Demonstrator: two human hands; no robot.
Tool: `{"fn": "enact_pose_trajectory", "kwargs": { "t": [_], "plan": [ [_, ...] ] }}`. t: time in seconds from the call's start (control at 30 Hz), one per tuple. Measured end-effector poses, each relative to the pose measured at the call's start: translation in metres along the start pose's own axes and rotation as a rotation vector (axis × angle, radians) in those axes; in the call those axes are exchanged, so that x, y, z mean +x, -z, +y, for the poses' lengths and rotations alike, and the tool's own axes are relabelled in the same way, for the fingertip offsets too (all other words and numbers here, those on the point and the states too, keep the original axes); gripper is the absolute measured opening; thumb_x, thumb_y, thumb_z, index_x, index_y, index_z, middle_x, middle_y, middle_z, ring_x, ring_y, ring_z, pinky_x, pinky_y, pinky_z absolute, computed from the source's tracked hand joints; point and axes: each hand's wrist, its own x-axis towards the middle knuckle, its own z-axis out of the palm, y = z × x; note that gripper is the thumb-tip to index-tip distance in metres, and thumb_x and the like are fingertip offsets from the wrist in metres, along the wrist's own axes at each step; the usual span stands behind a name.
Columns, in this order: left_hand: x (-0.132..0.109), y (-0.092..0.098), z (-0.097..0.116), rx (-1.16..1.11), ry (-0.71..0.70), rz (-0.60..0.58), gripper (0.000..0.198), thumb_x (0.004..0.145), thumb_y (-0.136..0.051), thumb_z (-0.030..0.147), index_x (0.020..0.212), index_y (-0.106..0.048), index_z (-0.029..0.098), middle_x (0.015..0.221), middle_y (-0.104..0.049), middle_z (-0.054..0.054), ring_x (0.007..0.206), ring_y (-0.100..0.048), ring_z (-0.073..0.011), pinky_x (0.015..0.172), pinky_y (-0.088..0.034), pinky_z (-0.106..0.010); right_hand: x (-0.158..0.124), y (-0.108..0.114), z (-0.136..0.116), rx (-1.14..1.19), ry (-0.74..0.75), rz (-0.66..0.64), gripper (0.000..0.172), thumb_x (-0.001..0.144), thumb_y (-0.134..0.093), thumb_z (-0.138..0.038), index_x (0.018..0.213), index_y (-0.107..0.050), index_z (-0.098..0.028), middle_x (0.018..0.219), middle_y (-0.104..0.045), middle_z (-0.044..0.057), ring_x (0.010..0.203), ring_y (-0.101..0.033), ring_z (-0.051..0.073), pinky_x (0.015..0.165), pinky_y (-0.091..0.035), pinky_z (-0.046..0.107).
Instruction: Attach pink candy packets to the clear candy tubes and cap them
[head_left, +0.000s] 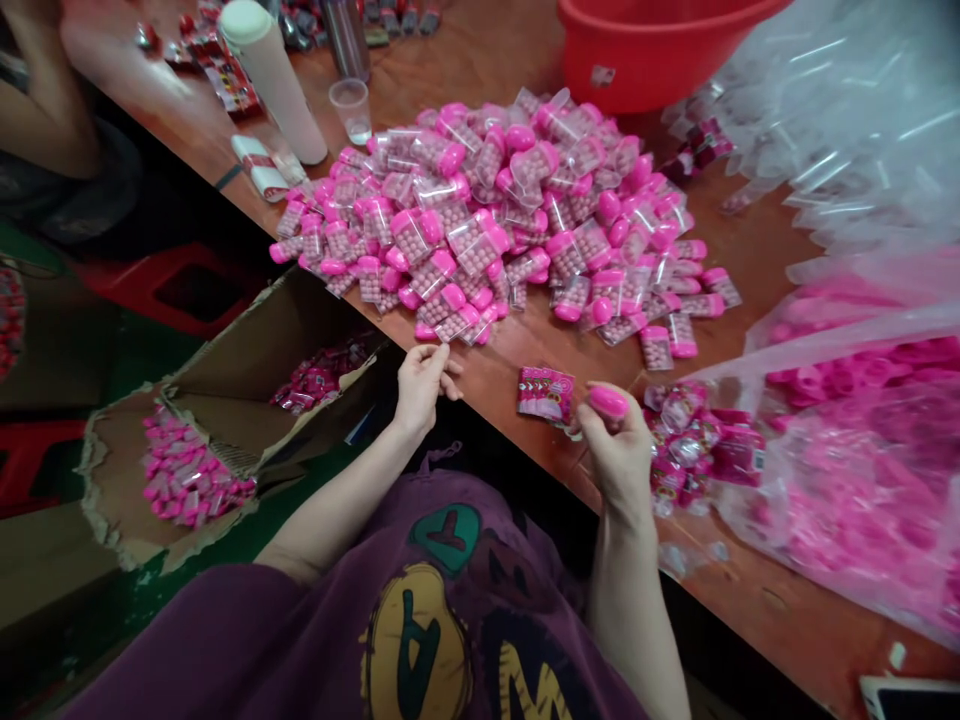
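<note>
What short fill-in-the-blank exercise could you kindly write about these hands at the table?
The right hand holds a small object that is ____ in colour. A flat packet lies on the table ____ the left hand and the right hand. The plastic basin beyond the pile of tubes is ____.

Missing words: pink; between; red.

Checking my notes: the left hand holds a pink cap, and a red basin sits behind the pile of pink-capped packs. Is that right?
No: the head view shows the right hand holding the pink cap, not the left hand. The red basin does sit behind the pile of pink-capped packs.
</note>
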Motion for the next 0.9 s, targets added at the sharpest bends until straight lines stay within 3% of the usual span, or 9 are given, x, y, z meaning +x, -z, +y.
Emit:
{"fn": "enact_pose_trajectory", "kwargs": {
  "t": [0.17, 0.27, 0.37, 0.43, 0.53, 0.7, 0.9],
  "plan": [
    [-0.027, -0.011, -0.015, 0.116, -0.104, -0.006, 0.040, 0.092, -0.074, 0.053, 0.090, -0.052, 0.019, 0.069, -0.066, 0.006, 0.039, -0.048, -0.0043, 0.046, -0.044, -0.020, -0.018, 0.011, 0.009, -0.347, 0.240, 0.008, 0.013, 0.087, -0.062, -0.025, 0.098, -0.067, -0.021, 0.089, -0.070, 0.003, 0.081, -0.068, 0.020, 0.077, -0.057, 0.035],
    [-0.046, -0.029, -0.033, 0.323, -0.025, -0.189, 0.029, 0.096, -0.067, 0.047, 0.092, -0.059, 0.020, 0.071, -0.066, 0.003, 0.041, -0.047, -0.0076, 0.043, -0.039, -0.024, -0.019, 0.004, 0.006, -0.535, 0.301, -0.114, 0.026, 0.096, -0.058, -0.025, 0.117, -0.071, -0.018, 0.101, -0.075, 0.009, 0.092, -0.075, 0.024, 0.084, -0.061, 0.037],
    [-0.056, -0.046, -0.044, 0.629, -0.302, -0.342, 0.015, 0.099, -0.061, 0.032, 0.104, -0.070, 0.020, 0.089, -0.073, -0.004, 0.072, -0.067, -0.0160, 0.072, -0.056, -0.031, -0.017, -0.003, -0.003, -0.829, 0.301, -0.252, 0.043, 0.098, -0.057, -0.020, 0.140, -0.066, -0.015, 0.112, -0.075, 0.013, 0.096, -0.078, 0.028, 0.082, -0.063, 0.039],
    [-0.057, -0.053, -0.045, 0.814, -0.467, -0.437, 0.023, 0.102, -0.056, 0.029, 0.116, -0.073, 0.023, 0.103, -0.075, -0.008, 0.092, -0.072, -0.0211, 0.089, -0.058, -0.036, -0.017, -0.005, -0.009, -0.993, 0.290, -0.299, 0.049, 0.096, -0.060, -0.017, 0.145, -0.064, -0.014, 0.114, -0.074, 0.014, 0.093, -0.079, 0.029, 0.078, -0.063, 0.039],
    [-0.057, -0.056, -0.045, 1.003, -0.521, -0.475, 0.033, 0.105, -0.049, 0.028, 0.128, -0.073, 0.025, 0.112, -0.074, -0.010, 0.103, -0.074, -0.0257, 0.095, -0.059, -0.039, -0.020, -0.006, -0.013, -1.139, 0.357, -0.314, 0.051, 0.094, -0.061, -0.012, 0.146, -0.064, -0.012, 0.111, -0.075, 0.015, 0.092, -0.079, 0.030, 0.076, -0.060, 0.038],
    [-0.053, -0.053, -0.048, 1.054, -0.518, -0.437, 0.033, 0.105, -0.049, 0.027, 0.124, -0.076, 0.023, 0.106, -0.074, -0.010, 0.098, -0.075, -0.0259, 0.093, -0.060, -0.039, -0.027, -0.006, 0.001, -1.161, 0.557, -0.223, 0.040, 0.093, -0.058, -0.004, 0.128, -0.073, -0.014, 0.099, -0.075, 0.012, 0.085, -0.074, 0.025, 0.073, -0.052, 0.036],
    [-0.048, -0.049, -0.051, 1.025, -0.533, -0.446, 0.028, 0.105, -0.052, 0.028, 0.117, -0.076, 0.024, 0.102, -0.073, -0.008, 0.095, -0.074, -0.0234, 0.092, -0.060, -0.037, -0.033, -0.005, 0.021, -1.013, 0.730, -0.115, 0.026, 0.096, -0.056, -0.010, 0.113, -0.075, -0.015, 0.091, -0.073, 0.009, 0.082, -0.066, 0.024, 0.073, -0.047, 0.036]
  ]
}}
